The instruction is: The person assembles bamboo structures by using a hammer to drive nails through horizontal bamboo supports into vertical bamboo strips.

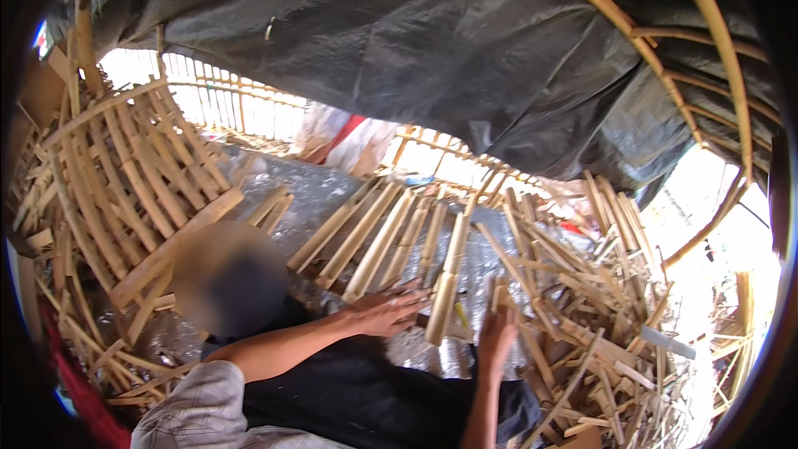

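My left hand (389, 309) reaches across from the left, palm down, fingers stretched out beside the lower ends of several split bamboo lengths (378, 241). Just right of its fingertips, a longer split bamboo piece (449, 283) lies with its near end towards me. My right hand (497, 333) is raised on the right of that piece, its fingers closed on a short light-brown piece of bamboo (499, 293). Much of that piece is hidden by the fingers. Black cloth (357, 391) covers my lap beneath both arms.
A slatted bamboo frame (141, 175) leans at the left. Bamboo strips and offcuts (598, 341) are heaped at the right. A grey sheet (307, 191) lies under the bamboo. Overhead hangs a dark tarpaulin (374, 41) beside curved bamboo poles (723, 25).
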Tool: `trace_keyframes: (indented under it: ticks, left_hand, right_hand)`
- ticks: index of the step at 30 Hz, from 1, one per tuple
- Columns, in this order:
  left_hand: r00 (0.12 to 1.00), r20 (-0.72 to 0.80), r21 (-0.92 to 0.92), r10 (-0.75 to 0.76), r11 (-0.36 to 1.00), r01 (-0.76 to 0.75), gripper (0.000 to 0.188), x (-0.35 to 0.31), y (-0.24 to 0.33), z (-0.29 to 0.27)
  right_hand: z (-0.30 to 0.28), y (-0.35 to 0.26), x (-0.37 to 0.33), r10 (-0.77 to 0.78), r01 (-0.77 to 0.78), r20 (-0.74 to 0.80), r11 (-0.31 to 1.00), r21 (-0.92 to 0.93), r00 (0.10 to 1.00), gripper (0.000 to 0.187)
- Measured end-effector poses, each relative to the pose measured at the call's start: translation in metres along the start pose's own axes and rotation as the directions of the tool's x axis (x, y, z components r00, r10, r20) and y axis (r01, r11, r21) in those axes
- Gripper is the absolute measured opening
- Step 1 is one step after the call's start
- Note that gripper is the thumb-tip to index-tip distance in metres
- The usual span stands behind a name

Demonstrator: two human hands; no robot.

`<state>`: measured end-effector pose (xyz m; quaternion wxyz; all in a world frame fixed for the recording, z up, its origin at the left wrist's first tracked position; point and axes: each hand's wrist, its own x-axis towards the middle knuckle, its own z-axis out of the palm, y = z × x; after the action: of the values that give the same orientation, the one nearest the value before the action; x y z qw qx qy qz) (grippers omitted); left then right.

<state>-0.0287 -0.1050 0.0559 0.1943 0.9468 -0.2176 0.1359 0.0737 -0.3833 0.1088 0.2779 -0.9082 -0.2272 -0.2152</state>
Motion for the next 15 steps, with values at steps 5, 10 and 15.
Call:
trace_keyframes:
  ticks: [5, 10, 15]
  left_hand:
    - [0.806, 0.585, 0.103, -0.094, 0.994, 0.041, 0.055, 0.021, 0.028, -0.040]
    - [0.981, -0.193, 0.153, -0.027, 0.987, 0.057, 0.055, -0.027, -0.034, 0.030]
    - [0.873, 0.399, -0.180, -0.280, 0.910, 0.375, 0.045, 0.007, -0.021, -0.007]
  right_hand:
    - [0.051, -0.123, 0.000, -0.276, 0.279, 0.194, 0.960, 0.012, 0.942, 0.049]
    - [0.073, -0.228, -0.080, -0.738, 0.661, 0.270, 0.675, 0.328, 0.619, 0.066]
    - [0.096, -0.164, 0.010, -0.279, 0.236, 0.419, 0.960, 0.150, 0.864, 0.049]
